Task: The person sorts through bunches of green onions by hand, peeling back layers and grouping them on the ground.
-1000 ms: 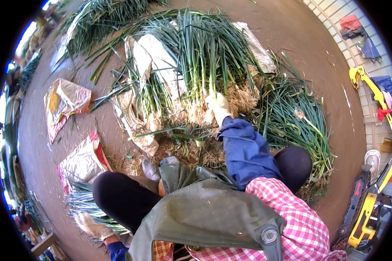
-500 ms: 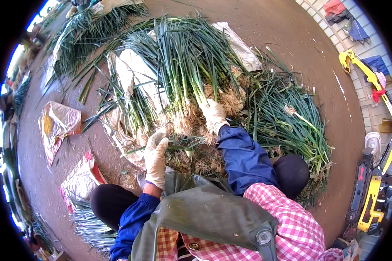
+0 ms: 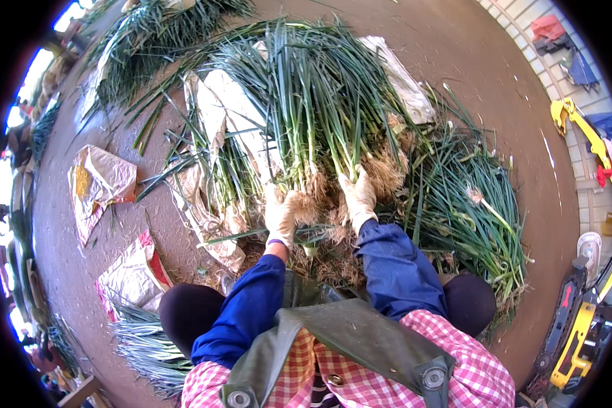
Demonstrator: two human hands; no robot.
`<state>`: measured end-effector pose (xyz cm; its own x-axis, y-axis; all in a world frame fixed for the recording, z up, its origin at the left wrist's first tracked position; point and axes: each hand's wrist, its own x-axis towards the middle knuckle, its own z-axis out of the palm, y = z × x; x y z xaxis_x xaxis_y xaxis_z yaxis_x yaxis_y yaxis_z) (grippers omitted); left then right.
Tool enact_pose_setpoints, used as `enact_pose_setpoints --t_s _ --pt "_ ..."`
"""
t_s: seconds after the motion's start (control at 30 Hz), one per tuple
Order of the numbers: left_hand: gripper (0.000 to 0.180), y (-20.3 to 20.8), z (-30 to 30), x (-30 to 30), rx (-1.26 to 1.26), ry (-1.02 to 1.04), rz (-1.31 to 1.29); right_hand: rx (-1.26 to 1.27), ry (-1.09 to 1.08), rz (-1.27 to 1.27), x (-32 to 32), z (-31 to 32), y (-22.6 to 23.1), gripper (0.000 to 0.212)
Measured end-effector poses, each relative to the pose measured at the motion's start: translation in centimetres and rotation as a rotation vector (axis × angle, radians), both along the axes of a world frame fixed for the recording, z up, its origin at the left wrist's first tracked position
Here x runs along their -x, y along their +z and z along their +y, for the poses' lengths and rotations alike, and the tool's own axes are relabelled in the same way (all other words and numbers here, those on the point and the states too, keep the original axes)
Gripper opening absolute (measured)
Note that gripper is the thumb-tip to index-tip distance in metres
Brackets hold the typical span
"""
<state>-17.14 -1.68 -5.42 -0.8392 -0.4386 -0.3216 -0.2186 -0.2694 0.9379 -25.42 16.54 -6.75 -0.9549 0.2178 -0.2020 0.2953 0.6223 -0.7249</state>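
A large bundle of green onions (image 3: 313,102) lies before me, leaves pointing away and pale, hairy roots toward me. My right hand (image 3: 358,198), in a whitish glove, is closed around a few stalks just above the roots, at the bundle's right part. My left hand (image 3: 279,214), gloved too, reaches to the root ends left of it. Its thumb and fingers are apart, touching the stalk bases, with nothing visibly gripped. A smaller group of green onions (image 3: 234,180) lies to its left on pale sacking (image 3: 228,102).
To the right spreads a heap of loose green onions (image 3: 466,197). More green onions (image 3: 149,47) lie at the far left and a pile (image 3: 149,347) by my left knee. Crumpled sacks (image 3: 109,180) rest on the brown floor. A yellow toy excavator (image 3: 581,126) stands at the right edge.
My left hand has moved up and right, from below the roots to the stalk bases. My right hand keeps its hold on the stalks. The whole view has shifted slightly.
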Motion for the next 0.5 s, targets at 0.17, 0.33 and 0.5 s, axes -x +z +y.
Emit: enact_pose_setpoints --t_s 0.17,0.33,0.5 --pt "0.076 -2.4 0.6 2.3 0.325 -0.122 -0.178 -0.043 0.298 -0.014 0.8 -2.3 2.0 0.067" --pt "0.050 -1.1 4.8 4.1 0.231 -0.325 -0.034 -0.113 0.305 -0.114 2.6 -5.9 4.1 0.095" --pt "0.051 1.6 5.9 6.4 0.355 -0.665 0.014 -0.055 0.205 -0.116 7.7 -1.5 1.9 0.090"
